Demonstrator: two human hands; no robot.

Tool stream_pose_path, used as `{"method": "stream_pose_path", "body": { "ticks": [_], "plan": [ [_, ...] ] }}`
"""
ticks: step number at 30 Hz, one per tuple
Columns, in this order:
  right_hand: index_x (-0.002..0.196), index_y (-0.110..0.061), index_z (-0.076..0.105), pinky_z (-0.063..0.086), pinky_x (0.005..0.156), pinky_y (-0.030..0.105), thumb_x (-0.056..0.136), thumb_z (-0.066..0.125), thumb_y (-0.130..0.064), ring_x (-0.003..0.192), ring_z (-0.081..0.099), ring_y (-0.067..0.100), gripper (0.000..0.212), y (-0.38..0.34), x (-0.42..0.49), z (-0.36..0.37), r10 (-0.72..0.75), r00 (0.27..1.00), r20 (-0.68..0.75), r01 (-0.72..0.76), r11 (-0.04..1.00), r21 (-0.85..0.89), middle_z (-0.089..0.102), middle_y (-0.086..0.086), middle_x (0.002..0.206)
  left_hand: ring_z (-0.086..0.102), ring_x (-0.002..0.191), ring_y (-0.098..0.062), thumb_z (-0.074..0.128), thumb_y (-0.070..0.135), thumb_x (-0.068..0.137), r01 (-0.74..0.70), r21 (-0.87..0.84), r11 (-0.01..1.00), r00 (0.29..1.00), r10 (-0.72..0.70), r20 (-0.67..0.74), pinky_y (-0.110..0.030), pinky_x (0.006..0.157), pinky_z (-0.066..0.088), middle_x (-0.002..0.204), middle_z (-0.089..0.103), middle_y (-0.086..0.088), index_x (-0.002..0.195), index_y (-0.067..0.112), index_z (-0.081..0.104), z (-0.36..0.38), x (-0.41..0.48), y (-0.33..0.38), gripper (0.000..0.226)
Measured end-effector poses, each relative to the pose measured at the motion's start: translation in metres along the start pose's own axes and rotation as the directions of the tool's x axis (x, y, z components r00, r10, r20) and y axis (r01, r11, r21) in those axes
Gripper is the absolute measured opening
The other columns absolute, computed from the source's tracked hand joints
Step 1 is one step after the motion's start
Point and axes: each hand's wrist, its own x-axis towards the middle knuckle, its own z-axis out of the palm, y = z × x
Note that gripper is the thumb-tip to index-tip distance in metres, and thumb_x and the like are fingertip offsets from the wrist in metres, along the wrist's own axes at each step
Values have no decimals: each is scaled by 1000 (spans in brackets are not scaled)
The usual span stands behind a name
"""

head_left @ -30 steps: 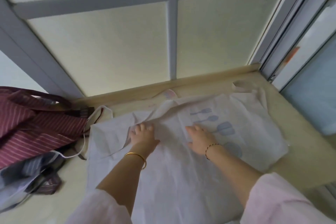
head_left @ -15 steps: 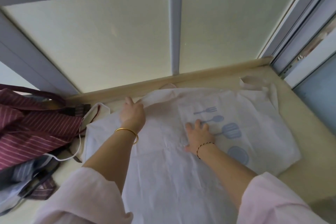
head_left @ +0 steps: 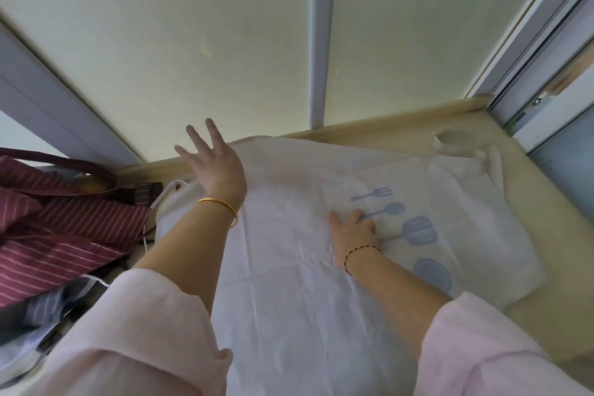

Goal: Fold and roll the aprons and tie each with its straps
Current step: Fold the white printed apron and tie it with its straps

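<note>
A white apron (head_left: 289, 267) with blue printed fork, spoon and spatula shapes lies spread flat on the beige ledge (head_left: 562, 235). My right hand (head_left: 352, 231) presses flat on the cloth next to the blue print. My left hand (head_left: 215, 164) is raised at the apron's far left edge with fingers spread, holding nothing. A white strap (head_left: 456, 141) lies crumpled at the apron's far right corner.
A heap of other aprons sits at the left: a maroon striped one (head_left: 58, 228) on top and a grey-blue striped one (head_left: 41, 309) below it. Frosted window panes (head_left: 193, 74) rise right behind the ledge. A sliding window frame (head_left: 546, 58) stands at the right.
My left hand moved from the cloth's middle to the far left edge, then lifted off with fingers spread. The apron's far edge now lies flatter. My right hand stayed pressing.
</note>
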Motion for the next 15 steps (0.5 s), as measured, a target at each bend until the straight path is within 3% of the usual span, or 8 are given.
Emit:
{"method": "stream_pose_path", "body": {
  "ticks": [3,6,8,10,15],
  "plan": [
    [150,-33,-1,50,90,49,92,55,-24,123,29,46,81,0,-2,-1,-8,1000,-3,8,1000,29,-1,28,151,-11,140,-48,45,12,88,-80,205,975,993,97,-72,-66,110,3,156,-10,-21,132,10,44,14,-4,-9,45],
    [148,-34,3,49,91,50,90,59,-26,125,26,45,81,1,-4,-1,-6,1000,-4,6,998,63,-1,26,151,0,143,-41,51,14,87,-188,226,956,974,211,-81,-59,112,8,154,4,-19,133,12,41,29,-12,-14,48],
    [147,-35,6,49,91,49,88,62,-28,126,25,44,82,2,-5,-1,-4,1000,-10,4,997,81,0,25,151,22,135,-33,55,8,83,-306,135,942,946,317,-69,-44,107,26,145,22,-14,130,13,44,36,-21,-13,48],
    [146,-36,8,49,90,49,85,65,-29,127,24,42,84,3,-7,0,-11,1000,-10,12,993,114,1,22,150,37,120,-30,51,2,85,-385,9,923,922,385,-42,-34,92,36,134,34,-11,124,11,47,42,-35,-10,40],
    [144,-30,13,43,91,43,77,71,-42,129,24,35,89,21,-16,7,-50,992,-113,70,981,180,14,12,150,47,109,-31,43,1,90,-429,-428,796,875,483,21,-40,85,47,122,40,-11,119,9,51,56,-82,13,32]
  ]
}}
